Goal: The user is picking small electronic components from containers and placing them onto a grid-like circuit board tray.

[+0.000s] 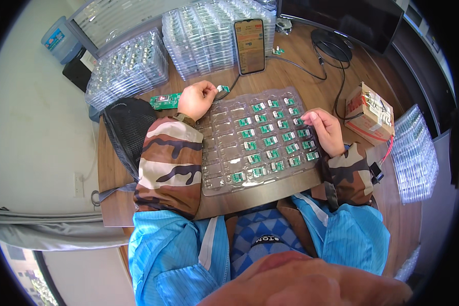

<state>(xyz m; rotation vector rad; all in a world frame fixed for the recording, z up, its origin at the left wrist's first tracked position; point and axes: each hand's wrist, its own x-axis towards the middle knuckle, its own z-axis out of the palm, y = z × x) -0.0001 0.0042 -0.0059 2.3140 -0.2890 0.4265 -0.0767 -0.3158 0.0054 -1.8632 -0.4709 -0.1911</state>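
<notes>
My left hand (196, 101) is closed in a pinch beyond the tray's far left corner. Its fingertips hold a small green circuit board (224, 88) with a whitish metal part, at the end of a black cable (234, 83). Below lies a clear plastic tray (220, 166) with rows of pockets. Several like boards sit in its middle and right pockets; the left columns hold none. Over the right edge of the tray, my right hand (325, 131) has thumb and forefinger together at another small board (298, 122). A larger green board (164, 101) with a lit red display lies by my left wrist.
Stacked trays of boards (130, 66) stand at the back left, with a taller stack (199, 41) beside them. A phone (250, 47) leans upright there. Right are a cardboard box (368, 115), a monitor (341, 20) and more trays (415, 155). A black mesh bag (130, 127) lies left.
</notes>
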